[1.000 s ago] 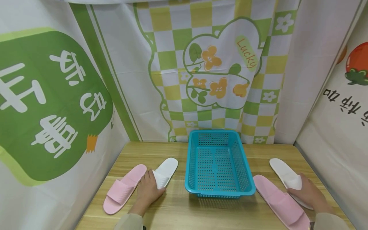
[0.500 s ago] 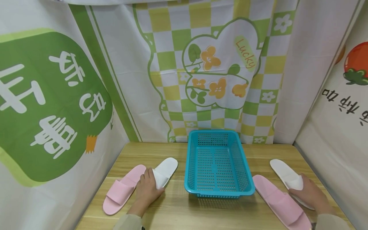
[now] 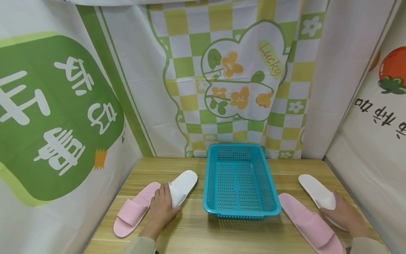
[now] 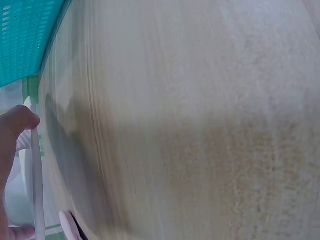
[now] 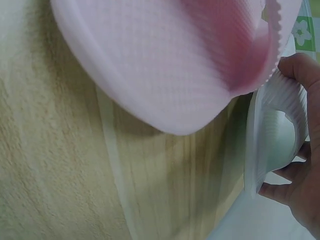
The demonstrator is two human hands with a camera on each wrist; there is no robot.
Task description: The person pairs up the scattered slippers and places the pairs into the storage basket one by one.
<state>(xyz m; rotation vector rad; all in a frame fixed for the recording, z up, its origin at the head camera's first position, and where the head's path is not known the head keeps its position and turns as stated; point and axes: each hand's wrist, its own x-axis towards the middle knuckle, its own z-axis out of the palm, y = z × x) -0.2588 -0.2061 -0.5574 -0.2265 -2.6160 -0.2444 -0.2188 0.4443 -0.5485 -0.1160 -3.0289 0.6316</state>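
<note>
My left hand (image 3: 162,207) grips a white slipper (image 3: 185,181) around its strap and side, left of the basket. In the left wrist view this slipper (image 4: 37,180) stands off the tabletop, with a shadow beside it. On the right, my right hand (image 3: 345,215) holds another white slipper (image 3: 312,187) by its strap part, the thumb on the near side. The right wrist view shows fingers on both edges of that slipper (image 5: 275,135). A pink slipper (image 3: 130,214) lies left of my left hand, and a second pink slipper (image 3: 312,225) lies just left of my right hand.
A blue perforated plastic basket (image 3: 238,190) stands between the two pairs of slippers, with nothing in it. The wooden table (image 3: 196,236) carries everything. Printed cloth walls (image 3: 190,77) close off the back and both sides.
The white slipper in my left hand has risen slightly, its toe tipping up and away. The right white slipper has shifted a little with my right hand. Basket and pink slippers stay put.
</note>
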